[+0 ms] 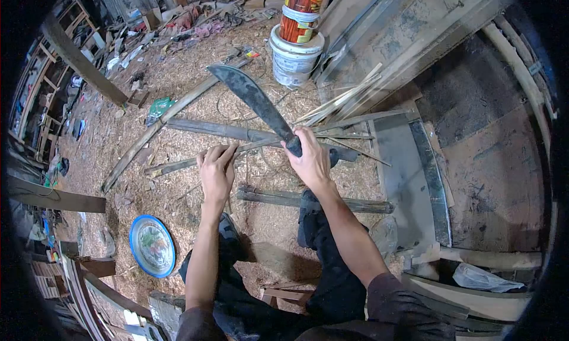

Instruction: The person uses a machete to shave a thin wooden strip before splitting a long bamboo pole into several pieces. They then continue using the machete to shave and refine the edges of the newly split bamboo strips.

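Note:
My right hand [309, 158] is closed round the dark handle of a machete [253, 98]. Its broad curved blade points up and to the left, above the ground. My left hand [218, 174] is closed on a narrow bamboo strip [173, 167], which runs from lower left toward my right hand. The strip passes close by the machete handle, where the right hand partly hides it. Behind both hands lies a thicker dark bamboo pole [204, 126]. Another bamboo pole [347, 205] lies crosswise by my feet.
A long wooden pole [137, 146] slants at the left. Stacked buckets [294, 56] stand at the back, with thin split strips [349, 98] to their right. A blue-rimmed tray [131, 246] lies at lower left. Shavings cover the floor; a grey board [403, 175] is at right.

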Action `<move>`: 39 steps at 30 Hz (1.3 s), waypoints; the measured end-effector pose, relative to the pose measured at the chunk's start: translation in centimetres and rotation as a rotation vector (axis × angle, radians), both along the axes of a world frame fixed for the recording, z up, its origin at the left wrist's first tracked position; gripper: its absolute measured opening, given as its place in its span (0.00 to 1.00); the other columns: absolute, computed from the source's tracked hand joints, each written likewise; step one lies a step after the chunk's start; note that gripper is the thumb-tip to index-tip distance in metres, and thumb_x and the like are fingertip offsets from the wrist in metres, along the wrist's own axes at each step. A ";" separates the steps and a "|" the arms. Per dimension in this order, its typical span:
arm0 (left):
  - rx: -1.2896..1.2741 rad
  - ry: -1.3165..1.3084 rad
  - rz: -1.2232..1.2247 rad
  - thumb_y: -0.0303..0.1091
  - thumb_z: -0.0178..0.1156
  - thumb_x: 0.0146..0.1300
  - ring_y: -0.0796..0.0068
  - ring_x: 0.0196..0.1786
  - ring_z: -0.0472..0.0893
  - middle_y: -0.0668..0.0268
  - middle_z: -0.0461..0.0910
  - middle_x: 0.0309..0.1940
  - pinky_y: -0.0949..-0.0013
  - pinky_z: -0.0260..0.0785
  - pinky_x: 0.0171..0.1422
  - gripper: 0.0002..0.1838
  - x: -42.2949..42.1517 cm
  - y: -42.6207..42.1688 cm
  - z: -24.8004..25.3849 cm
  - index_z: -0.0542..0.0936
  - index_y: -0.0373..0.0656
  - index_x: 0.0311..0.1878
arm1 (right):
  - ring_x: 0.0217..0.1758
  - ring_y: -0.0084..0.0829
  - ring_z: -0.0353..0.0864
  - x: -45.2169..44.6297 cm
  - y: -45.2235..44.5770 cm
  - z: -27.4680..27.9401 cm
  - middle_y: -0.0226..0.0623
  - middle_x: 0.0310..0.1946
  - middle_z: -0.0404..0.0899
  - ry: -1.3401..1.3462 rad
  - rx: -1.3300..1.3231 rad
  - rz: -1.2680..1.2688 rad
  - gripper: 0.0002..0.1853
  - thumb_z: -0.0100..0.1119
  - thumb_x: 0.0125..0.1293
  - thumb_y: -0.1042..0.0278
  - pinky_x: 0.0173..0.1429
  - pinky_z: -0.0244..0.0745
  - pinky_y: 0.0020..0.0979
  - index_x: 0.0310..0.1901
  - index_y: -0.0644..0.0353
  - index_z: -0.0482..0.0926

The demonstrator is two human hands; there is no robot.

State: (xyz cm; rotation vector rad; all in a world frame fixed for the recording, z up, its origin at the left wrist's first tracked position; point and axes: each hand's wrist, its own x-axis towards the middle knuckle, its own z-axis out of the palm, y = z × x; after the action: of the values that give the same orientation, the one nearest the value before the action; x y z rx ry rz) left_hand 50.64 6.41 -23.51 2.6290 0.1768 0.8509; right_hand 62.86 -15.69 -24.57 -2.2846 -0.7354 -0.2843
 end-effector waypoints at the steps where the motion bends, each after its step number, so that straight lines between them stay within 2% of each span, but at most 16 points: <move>1: 0.001 0.000 -0.002 0.29 0.67 0.66 0.60 0.49 0.82 0.61 0.86 0.44 0.56 0.65 0.62 0.14 0.0 -0.1 0.1 0.88 0.42 0.54 | 0.48 0.50 0.87 0.0 0.0 0.0 0.41 0.62 0.78 0.000 0.001 -0.002 0.26 0.74 0.64 0.58 0.47 0.83 0.49 0.59 0.56 0.72; 4: 0.000 -0.031 0.000 0.27 0.66 0.64 0.61 0.50 0.83 0.62 0.86 0.44 0.55 0.64 0.63 0.16 0.0 -0.5 0.6 0.88 0.45 0.55 | 0.50 0.49 0.87 -0.4 0.3 0.6 0.39 0.62 0.78 -0.014 -0.005 -0.005 0.26 0.73 0.64 0.60 0.47 0.84 0.48 0.59 0.55 0.72; 6: 0.005 -0.040 -0.021 0.28 0.68 0.65 0.62 0.50 0.83 0.62 0.86 0.43 0.54 0.63 0.63 0.14 -0.2 -0.4 0.7 0.88 0.45 0.54 | 0.47 0.51 0.87 -0.8 0.6 1.2 0.42 0.53 0.83 -0.055 0.070 -0.067 0.22 0.77 0.62 0.62 0.46 0.82 0.44 0.53 0.59 0.77; 7: 0.005 -0.044 -0.020 0.28 0.68 0.65 0.62 0.50 0.83 0.62 0.86 0.43 0.54 0.63 0.63 0.14 -0.2 -0.5 0.9 0.88 0.45 0.54 | 0.47 0.51 0.87 -1.1 0.7 1.2 0.42 0.53 0.83 -0.059 0.071 -0.066 0.22 0.77 0.62 0.62 0.46 0.82 0.44 0.53 0.59 0.77; 9: -0.027 -0.031 0.013 0.28 0.69 0.64 0.61 0.48 0.83 0.62 0.87 0.43 0.56 0.64 0.64 0.12 -0.3 -0.5 0.9 0.89 0.43 0.50 | 0.47 0.47 0.89 -2.0 1.2 0.9 0.37 0.62 0.80 -0.053 0.064 -0.096 0.28 0.74 0.62 0.65 0.48 0.84 0.46 0.61 0.56 0.72; 11: -0.027 -0.053 0.039 0.28 0.70 0.62 0.63 0.47 0.84 0.63 0.88 0.42 0.56 0.64 0.63 0.11 -0.2 0.2 0.1 0.90 0.44 0.49 | 0.45 0.46 0.90 -2.3 2.2 1.0 0.40 0.60 0.81 -0.089 0.045 -0.111 0.26 0.75 0.62 0.66 0.45 0.85 0.42 0.59 0.59 0.74; 14: -0.030 -0.018 0.041 0.30 0.72 0.61 0.65 0.47 0.84 0.64 0.88 0.40 0.57 0.63 0.62 0.11 0.2 1.3 0.0 0.90 0.44 0.47 | 0.41 0.43 0.89 -2.3 4.0 1.4 0.45 0.53 0.83 -0.047 0.178 -0.130 0.20 0.75 0.64 0.63 0.37 0.83 0.36 0.51 0.64 0.78; 15: -0.072 0.051 0.031 0.28 0.69 0.61 0.69 0.51 0.84 0.66 0.88 0.44 0.55 0.62 0.66 0.15 0.2 2.1 -0.1 0.90 0.47 0.51 | 0.41 0.43 0.89 -2.0 5.2 1.2 0.44 0.51 0.83 -0.094 0.166 -0.173 0.20 0.74 0.65 0.61 0.40 0.83 0.37 0.49 0.65 0.78; 17: -0.054 0.072 0.067 0.28 0.69 0.60 0.67 0.52 0.83 0.66 0.87 0.45 0.55 0.62 0.66 0.16 0.2 3.6 -0.8 0.89 0.47 0.52 | 0.43 0.45 0.88 -0.8 6.6 -0.2 0.46 0.50 0.83 -0.047 0.178 -0.089 0.21 0.75 0.66 0.60 0.45 0.82 0.40 0.50 0.64 0.78; 18: -0.057 0.081 0.107 0.28 0.69 0.60 0.67 0.52 0.83 0.66 0.87 0.45 0.55 0.62 0.66 0.16 -0.4 4.1 -1.0 0.89 0.47 0.52 | 0.47 0.47 0.87 -0.2 7.4 0.1 0.48 0.49 0.83 0.152 0.123 -0.093 0.23 0.75 0.65 0.58 0.49 0.81 0.43 0.51 0.64 0.77; 21: -0.068 0.060 0.248 0.28 0.69 0.59 0.65 0.52 0.83 0.66 0.86 0.45 0.54 0.63 0.66 0.17 -2.9 5.1 -0.9 0.89 0.48 0.53 | 0.47 0.49 0.87 0.1 11.0 -1.7 0.46 0.47 0.84 0.155 0.130 0.030 0.25 0.76 0.64 0.54 0.49 0.81 0.44 0.54 0.61 0.77; 23: -0.078 0.019 0.379 0.28 0.70 0.59 0.65 0.51 0.83 0.66 0.86 0.45 0.53 0.63 0.66 0.17 -5.8 6.1 0.0 0.89 0.49 0.53 | 0.47 0.49 0.87 -0.4 13.6 -1.6 0.45 0.48 0.85 0.108 0.141 0.131 0.26 0.77 0.64 0.55 0.49 0.82 0.43 0.55 0.61 0.77; 29: 0.049 -0.193 0.696 0.27 0.71 0.58 0.65 0.46 0.84 0.67 0.87 0.39 0.57 0.66 0.63 0.13 -15.8 3.6 5.8 0.90 0.47 0.48 | 0.48 0.45 0.89 -7.9 17.1 5.6 0.43 0.49 0.86 -0.062 0.304 0.418 0.28 0.79 0.61 0.59 0.46 0.83 0.40 0.57 0.60 0.77; 33: 0.086 -0.205 0.730 0.27 0.71 0.57 0.65 0.47 0.83 0.67 0.87 0.40 0.58 0.65 0.63 0.14 -21.6 -0.4 12.0 0.90 0.48 0.48 | 0.49 0.47 0.89 -13.5 13.7 9.8 0.47 0.49 0.87 -0.033 0.427 0.458 0.28 0.78 0.62 0.60 0.46 0.82 0.41 0.60 0.61 0.78; 35: 0.119 -0.214 0.704 0.30 0.72 0.60 0.65 0.45 0.83 0.66 0.88 0.41 0.59 0.65 0.62 0.12 -23.3 -3.1 14.4 0.90 0.47 0.48 | 0.49 0.49 0.89 -15.2 11.0 12.0 0.50 0.47 0.87 0.016 0.378 0.462 0.29 0.78 0.63 0.58 0.46 0.81 0.42 0.61 0.62 0.77; 39: 0.143 -0.256 0.682 0.32 0.72 0.60 0.66 0.47 0.84 0.66 0.89 0.43 0.60 0.65 0.63 0.13 -24.8 -8.1 16.5 0.90 0.48 0.49 | 0.45 0.48 0.90 -16.8 5.0 16.2 0.48 0.45 0.88 -0.070 0.389 0.449 0.27 0.76 0.64 0.56 0.45 0.82 0.43 0.59 0.59 0.78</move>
State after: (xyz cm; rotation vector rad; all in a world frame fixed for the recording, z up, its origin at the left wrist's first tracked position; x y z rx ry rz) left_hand 25.83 -1.73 -6.97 2.5644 1.0119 1.4452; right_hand 46.04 -10.69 -8.39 -1.6997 -1.0986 -0.2678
